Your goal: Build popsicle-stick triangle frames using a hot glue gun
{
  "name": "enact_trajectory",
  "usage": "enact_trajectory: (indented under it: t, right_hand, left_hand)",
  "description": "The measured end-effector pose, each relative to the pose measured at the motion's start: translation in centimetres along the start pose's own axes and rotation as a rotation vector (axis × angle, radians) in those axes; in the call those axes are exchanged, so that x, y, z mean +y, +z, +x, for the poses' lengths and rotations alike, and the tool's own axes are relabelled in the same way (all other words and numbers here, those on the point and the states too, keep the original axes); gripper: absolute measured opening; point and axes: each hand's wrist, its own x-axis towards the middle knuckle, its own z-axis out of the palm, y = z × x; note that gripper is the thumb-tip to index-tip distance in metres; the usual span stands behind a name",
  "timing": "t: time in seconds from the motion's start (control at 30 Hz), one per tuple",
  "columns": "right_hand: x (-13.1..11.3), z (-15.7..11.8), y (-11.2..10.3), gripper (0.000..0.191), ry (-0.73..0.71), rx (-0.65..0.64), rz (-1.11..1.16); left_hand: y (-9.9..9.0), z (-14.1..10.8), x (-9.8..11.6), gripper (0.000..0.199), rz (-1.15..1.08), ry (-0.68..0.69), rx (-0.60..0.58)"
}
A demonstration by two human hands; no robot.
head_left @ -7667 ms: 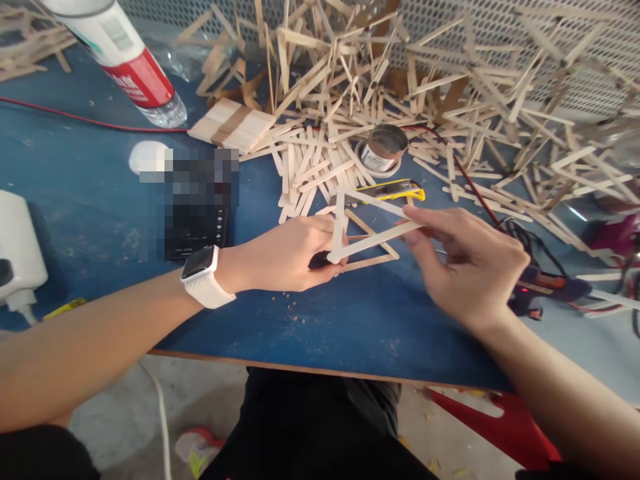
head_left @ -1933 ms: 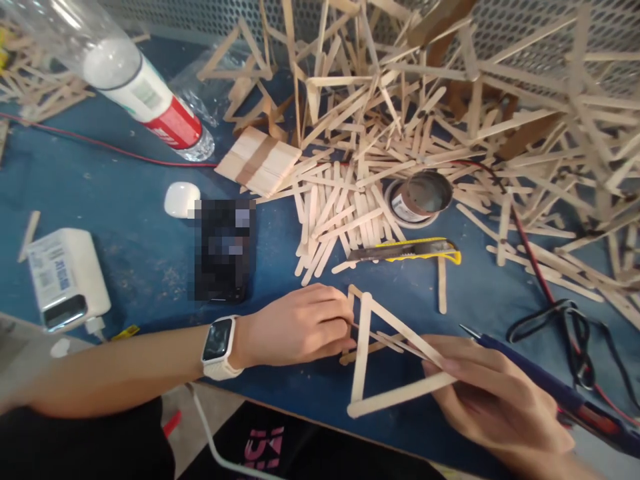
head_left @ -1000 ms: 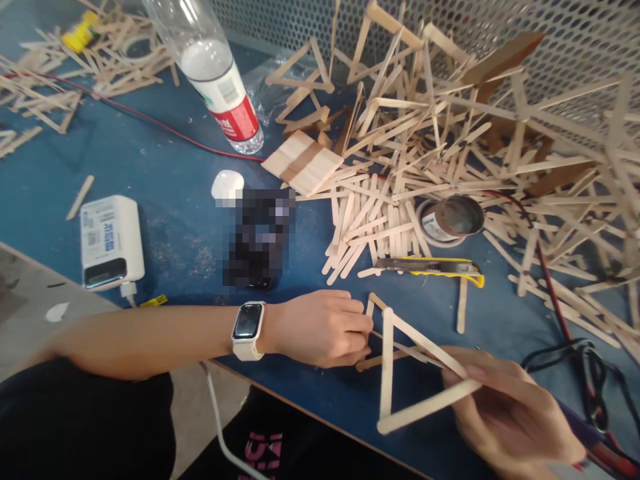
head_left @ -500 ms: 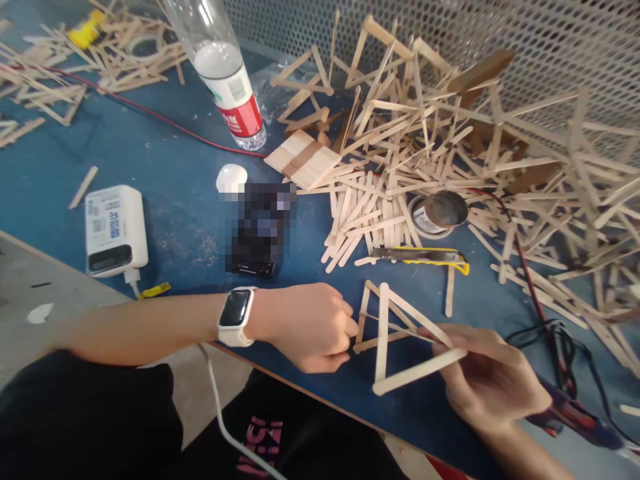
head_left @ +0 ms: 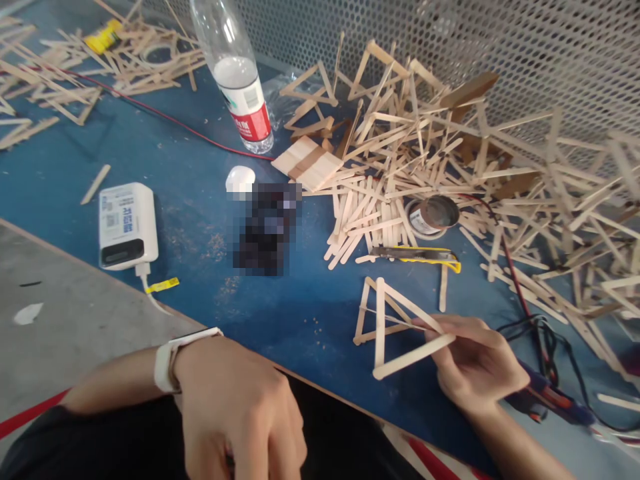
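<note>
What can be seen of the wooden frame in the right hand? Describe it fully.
The wooden frame looks built from pale, flat, round-ended sticks. Three form a triangle facing the camera, one corner pointing right; behind it show a second triangle, browner, and a thin strip. How these join is unclear. The right hand pinches the frame at its right-hand corner; the left hand is apart from it. Whether the frame touches the blue table cannot be told.

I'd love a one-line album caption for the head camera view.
Right hand holds a triangular wooden-stick frame near a yellow cutter and a heap of sticks.
</note>
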Motion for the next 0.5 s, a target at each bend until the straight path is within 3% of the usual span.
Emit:
enact_trajectory:
  t: [0.2,0.33,0.5]
  right_hand:
    - [0.0,-0.2,0.1,0.043,-0.009,0.007,0.007]
    - [0.1,-0.4,-0.1,0.043,0.003,-0.011,0.012]
    - [-0.1,-0.1,0.1,0.039,0.013,-0.011,0.007]
  left_hand:
    - [-2.2,-2.2,3.3,0.02,-0.011,-0.442,-0.242]
    - [-2.5,-3.7,3.8,0.018,-0.05,-0.648,-0.222]
    - [-1.5,-4.3,3.5,0.017,-0.132,-0.725,-0.131]
